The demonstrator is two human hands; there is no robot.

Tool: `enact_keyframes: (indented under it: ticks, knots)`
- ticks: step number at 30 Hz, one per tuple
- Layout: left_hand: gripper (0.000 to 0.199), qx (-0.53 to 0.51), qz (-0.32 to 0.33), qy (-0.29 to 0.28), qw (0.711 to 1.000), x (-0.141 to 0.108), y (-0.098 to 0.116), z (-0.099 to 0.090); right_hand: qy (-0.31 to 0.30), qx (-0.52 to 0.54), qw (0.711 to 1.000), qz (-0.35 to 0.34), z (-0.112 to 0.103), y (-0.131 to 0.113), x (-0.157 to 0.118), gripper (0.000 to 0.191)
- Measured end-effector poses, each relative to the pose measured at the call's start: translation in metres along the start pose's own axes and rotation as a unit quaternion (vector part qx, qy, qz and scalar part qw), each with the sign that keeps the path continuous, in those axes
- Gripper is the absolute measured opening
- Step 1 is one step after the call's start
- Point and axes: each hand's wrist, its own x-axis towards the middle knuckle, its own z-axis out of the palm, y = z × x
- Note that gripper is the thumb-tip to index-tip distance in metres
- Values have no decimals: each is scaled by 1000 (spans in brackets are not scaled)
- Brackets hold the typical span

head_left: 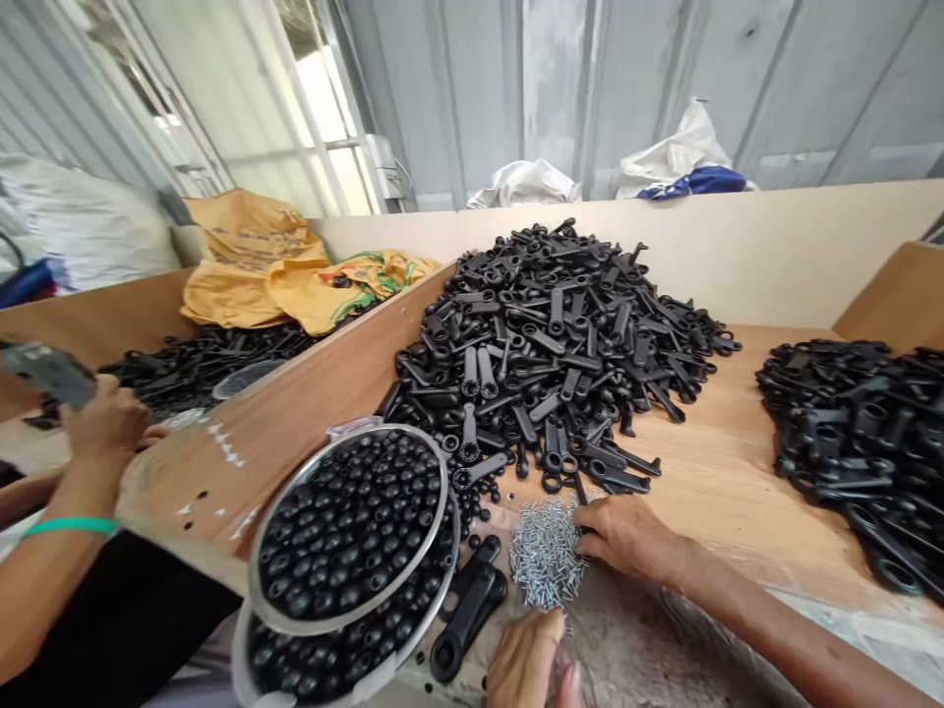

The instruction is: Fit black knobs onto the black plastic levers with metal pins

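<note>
Lever handles (546, 344) heaped behind screw pile (546, 551), bowl of knobs (350, 526) left, second heap (848, 452) right, on wooden table (708, 501)

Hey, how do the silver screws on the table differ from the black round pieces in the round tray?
The silver screws are thin and slender, while the black round pieces are much thicker and bulbous. The screws are bright metal; the round pieces are dark. The screws lie in a loose heap directly on the wooden table, while the round pieces sit packed inside a metal-rimmed tray. Both are small parts gathered in bulk.
</note>
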Motion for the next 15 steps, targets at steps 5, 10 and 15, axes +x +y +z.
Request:
enact_keyframes:
  ticks: [5,10,15]
  knots:
    - [30,-24,61,-35,997,30,3,2,-14,357,934,27,-26,3,-26,16]
    - [57,-117,-56,-103,986,31,29,19,-226,523,821,46,-59,-16,-65,18]
    - [32,-363,-295,-340,816,29,44,32,-265,358,895,9,-70,-22,-70,12]
